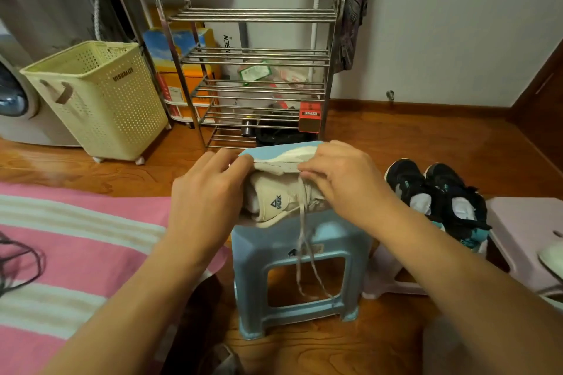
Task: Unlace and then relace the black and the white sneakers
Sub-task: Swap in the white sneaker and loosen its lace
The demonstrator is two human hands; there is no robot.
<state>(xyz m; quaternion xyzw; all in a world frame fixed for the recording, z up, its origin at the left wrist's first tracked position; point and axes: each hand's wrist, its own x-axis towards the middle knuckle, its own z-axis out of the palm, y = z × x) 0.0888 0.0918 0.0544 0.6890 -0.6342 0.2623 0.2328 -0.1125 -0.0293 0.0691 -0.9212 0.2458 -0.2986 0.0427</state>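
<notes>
A white sneaker [280,192] lies on its side on a light blue plastic stool [292,277], sole turned away from me. My left hand [210,192] grips its heel end. My right hand [338,179] pinches the white lace [301,240] at the upper, near the eyelets. Two loose lace ends hang down over the stool's front. A pair of black sneakers [438,195] stands to the right, against a pale pink stool [524,222].
A steel shoe rack [256,70] stands behind the stool, and a cream perforated laundry basket [100,100] sits at the left. A pink and white striped cover [76,253] fills the lower left. The floor is wood. Another white shoe [551,259] peeks in at the right edge.
</notes>
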